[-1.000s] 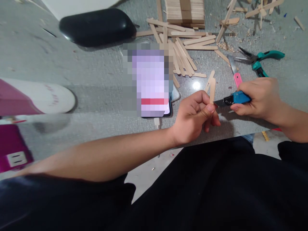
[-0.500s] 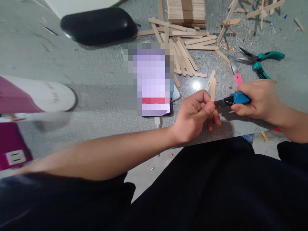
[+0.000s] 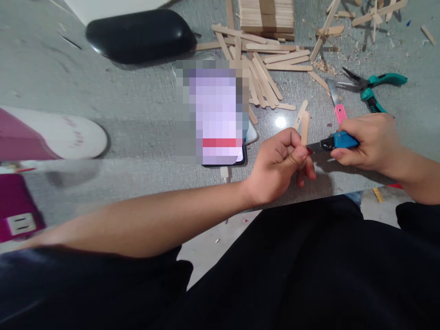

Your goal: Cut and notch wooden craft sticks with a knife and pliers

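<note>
Between the thumb and fingers of my left hand (image 3: 283, 160) a wooden craft stick (image 3: 305, 128) is pinched, its rounded end pointing up. My right hand (image 3: 369, 140) grips a blue and black utility knife (image 3: 343, 140). The knife's blade reaches left to the lower part of the stick, close by my left thumb. Fingers hide the stick's lower end, so the exact contact cannot be made out. Just behind the held stick lies another craft stick (image 3: 299, 117) with a small slot. A pink-handled blade (image 3: 338, 107) lies beyond my right hand, partly covered by it.
Teal-handled pliers (image 3: 366, 87) lie at the right. Loose craft sticks (image 3: 264, 78) and a banded stack (image 3: 250, 18) spread behind. A phone (image 3: 220, 114) with a cable, a black case (image 3: 140, 36) and a purple box (image 3: 19, 206) stand leftward. The table's front edge runs below my hands.
Almost nothing differs. The held stick and the knife blade have shifted very slightly; both hands keep their grip in the same place.
</note>
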### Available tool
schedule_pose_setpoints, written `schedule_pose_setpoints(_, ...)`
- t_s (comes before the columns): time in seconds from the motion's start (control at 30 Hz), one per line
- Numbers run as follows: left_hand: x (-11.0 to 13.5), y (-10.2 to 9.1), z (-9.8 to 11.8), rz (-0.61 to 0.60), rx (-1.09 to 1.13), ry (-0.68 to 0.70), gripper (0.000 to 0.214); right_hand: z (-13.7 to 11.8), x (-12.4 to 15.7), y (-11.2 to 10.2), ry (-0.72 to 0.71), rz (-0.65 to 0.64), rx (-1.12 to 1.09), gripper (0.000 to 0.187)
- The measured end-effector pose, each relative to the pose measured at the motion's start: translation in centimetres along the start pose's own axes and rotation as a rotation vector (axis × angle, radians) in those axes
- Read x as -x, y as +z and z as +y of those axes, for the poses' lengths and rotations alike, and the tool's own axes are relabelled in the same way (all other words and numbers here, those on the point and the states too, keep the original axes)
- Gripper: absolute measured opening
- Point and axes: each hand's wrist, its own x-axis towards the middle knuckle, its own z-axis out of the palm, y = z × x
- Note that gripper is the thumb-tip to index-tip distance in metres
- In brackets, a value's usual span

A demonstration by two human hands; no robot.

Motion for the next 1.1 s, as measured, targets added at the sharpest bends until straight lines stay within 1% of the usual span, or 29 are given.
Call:
schedule_pose_setpoints(0.27,0.1,-0.3,-0.61,-0.013,-0.069,0.02,0.064,0.02,-0.19,-0.56,-0.012,-0.121,-0.043,0.096)
schedule_pose_setpoints(0.4,0.15,-0.14,-0.46,-0.031,-0.063,0.03,0.062,-0.21,-0.13,-0.69,-0.024,-0.144,-0.039,0.093)
schedule_pose_setpoints(0.57,0.34,-0.01,-0.24,-0.064,-0.056,0.025,0.058,-0.26,0.17,-0.43,-0.073,-0.117,-0.014,0.092)
schedule_pose_setpoints(0.63,0.38,-0.01,-0.24,-0.058,-0.057,0.025,0.059,-0.22,0.27,-0.21,-0.079,-0.083,0.008,0.091)
schedule_pose_setpoints(0.73,0.36,-0.08,-0.31,-0.046,-0.073,0.028,0.061,-0.14,0.35,0.12,-0.083,0.005,0.054,0.092)
schedule_pose_setpoints(0.8,0.34,-0.14,-0.39,-0.039,-0.075,0.034,0.061,-0.1,0.35,0.25,-0.08,0.032,0.069,0.093)
schedule_pose_setpoints(0.97,0.33,-0.25,-0.46,-0.038,-0.065,0.049,0.058,-0.15,0.18,0.07,-0.067,0.001,0.003,0.095)
schedule_pose_setpoints(1.1,0.38,-0.4,-0.42,-0.097,-0.072,0.061,0.058,-0.24,0.06,-0.12,-0.066,-0.033,-0.058,0.098)
